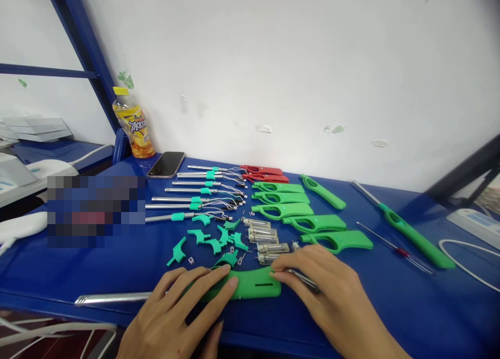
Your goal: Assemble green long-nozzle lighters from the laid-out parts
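Observation:
A green stick lighter point(255, 283) with a slot in its handle lies along the table's front edge, its metal tube point(113, 298) pointing left. My left hand point(183, 307) is closed over the handle, fingertips resting on its top. At the handle's right end, my right hand point(324, 291) pinches with thumb and forefinger. A slim metal tool point(302, 280) sits in that same hand; its kind is mostly hidden. Just beyond my hands are teal triggers point(213, 246), clear fuel tanks point(263, 235) and small metal bits point(191, 260).
Metal tubes with wires point(191, 190) lie in a row behind, beside green handle shells point(283, 209) and red ones point(265, 177). To the right are another green lighter point(414, 234) and a thin tool with a red band point(402, 252). A phone point(166, 164) and a drink bottle point(135, 124) stand back left.

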A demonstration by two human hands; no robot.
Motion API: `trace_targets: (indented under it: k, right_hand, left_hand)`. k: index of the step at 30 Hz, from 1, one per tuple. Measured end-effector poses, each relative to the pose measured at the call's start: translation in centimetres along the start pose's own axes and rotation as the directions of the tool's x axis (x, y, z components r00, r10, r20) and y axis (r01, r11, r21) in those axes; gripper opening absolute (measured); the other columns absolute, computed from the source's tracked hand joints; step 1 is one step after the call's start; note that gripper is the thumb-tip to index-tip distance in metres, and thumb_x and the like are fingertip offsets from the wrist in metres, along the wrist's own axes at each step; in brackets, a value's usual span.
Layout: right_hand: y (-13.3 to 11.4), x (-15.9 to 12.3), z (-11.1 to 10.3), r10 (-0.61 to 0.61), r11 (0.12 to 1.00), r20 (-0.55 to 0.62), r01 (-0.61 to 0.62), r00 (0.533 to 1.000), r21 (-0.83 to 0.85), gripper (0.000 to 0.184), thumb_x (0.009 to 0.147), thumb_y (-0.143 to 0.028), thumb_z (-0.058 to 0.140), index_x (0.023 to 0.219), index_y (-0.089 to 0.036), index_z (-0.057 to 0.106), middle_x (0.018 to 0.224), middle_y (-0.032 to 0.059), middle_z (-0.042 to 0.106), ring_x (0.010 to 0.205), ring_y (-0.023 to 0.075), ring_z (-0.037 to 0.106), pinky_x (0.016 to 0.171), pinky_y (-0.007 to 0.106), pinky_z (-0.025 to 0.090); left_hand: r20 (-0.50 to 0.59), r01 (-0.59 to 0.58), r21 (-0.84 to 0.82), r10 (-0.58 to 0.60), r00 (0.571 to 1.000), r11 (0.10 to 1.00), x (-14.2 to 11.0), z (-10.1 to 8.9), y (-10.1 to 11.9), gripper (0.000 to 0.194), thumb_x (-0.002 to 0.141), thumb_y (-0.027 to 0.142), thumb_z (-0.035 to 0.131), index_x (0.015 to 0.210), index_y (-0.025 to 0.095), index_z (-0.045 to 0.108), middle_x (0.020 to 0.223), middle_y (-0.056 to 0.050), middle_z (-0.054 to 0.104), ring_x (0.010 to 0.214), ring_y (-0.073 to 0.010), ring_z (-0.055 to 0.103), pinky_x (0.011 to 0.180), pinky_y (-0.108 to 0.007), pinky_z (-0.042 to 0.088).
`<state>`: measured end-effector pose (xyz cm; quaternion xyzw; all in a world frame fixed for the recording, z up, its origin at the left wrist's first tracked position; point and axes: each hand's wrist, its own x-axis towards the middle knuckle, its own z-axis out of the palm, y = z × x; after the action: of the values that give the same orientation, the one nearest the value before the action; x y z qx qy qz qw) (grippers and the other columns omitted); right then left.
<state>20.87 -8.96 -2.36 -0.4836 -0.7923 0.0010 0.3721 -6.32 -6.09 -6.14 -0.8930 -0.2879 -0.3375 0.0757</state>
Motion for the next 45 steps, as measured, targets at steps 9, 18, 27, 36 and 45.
trace_targets:
  k: [9,18,27,36,45]
  right_hand:
    - [0.5,-0.5,0.2,-0.067,0.998,0.078,0.068,0.995,-0.013,0.015,0.105,-0.012,0.064,0.108,-0.026,0.07,0.094,-0.0034,0.079,0.083,0.0145,0.072,0.086,0.03,0.053]
    - [-0.5,-0.5,-1.0,-0.089,0.993,0.172,0.101,0.981,-0.062,0.021,0.108,-0.014,0.057,0.108,-0.025,0.075,0.092,-0.0022,0.081,0.079,0.0143,0.074,0.088,0.031,0.057]
    - [-0.9,-1.4,-2.2,-0.171,0.97,0.211,0.202,0.962,-0.132,0.027,0.112,-0.015,0.049,0.117,-0.022,0.074,0.105,-0.0002,0.085,0.08,0.014,0.078,0.077,0.03,0.058]
    - [-1.2,-1.5,-1.6,-0.123,0.97,0.277,0.174,0.953,-0.169,0.033,0.112,-0.014,0.042,0.117,-0.025,0.072,0.105,-0.0006,0.086,0.079,0.0169,0.081,0.079,0.032,0.06]
    - [2.2,-2.9,-7.0,-0.006,0.869,-0.125,-0.057,0.992,-0.491,0.027,0.11,-0.036,0.055,0.134,-0.033,0.067,0.127,0.0013,0.079,0.11,0.024,0.078,0.098,0.039,0.057]
  left_hand:
    - [0.007,-0.023,0.022,0.023,1.0,1.0,0.0,0.0,-0.2,0.047,0.099,0.005,0.053,0.137,0.025,0.07,0.132,-0.003,0.078,0.117,-0.0223,0.073,0.104,-0.038,0.055]
    - [-0.003,-0.031,-0.015,0.031,0.999,0.999,-0.2,0.1,-0.3,0.044,0.102,0.003,0.051,0.137,0.023,0.07,0.136,-0.003,0.077,0.115,-0.0201,0.074,0.104,-0.039,0.05]
    - [0.034,-0.031,-0.038,0.032,0.999,0.999,-0.2,0.1,-0.3,0.045,0.106,0.003,0.046,0.141,0.024,0.067,0.141,-0.002,0.075,0.119,-0.0183,0.072,0.108,-0.039,0.045]
    - [0.048,-0.046,-0.008,0.046,0.998,0.999,-0.2,-0.2,-0.4,0.049,0.104,0.003,0.047,0.141,0.027,0.068,0.139,-0.002,0.076,0.115,-0.0194,0.074,0.106,-0.039,0.047]
    - [-0.062,-0.087,-0.025,0.085,0.994,0.996,-0.8,1.3,-1.1,0.055,0.101,-0.004,0.045,0.14,0.026,0.07,0.138,0.0,0.076,0.116,-0.0166,0.073,0.109,-0.036,0.042]
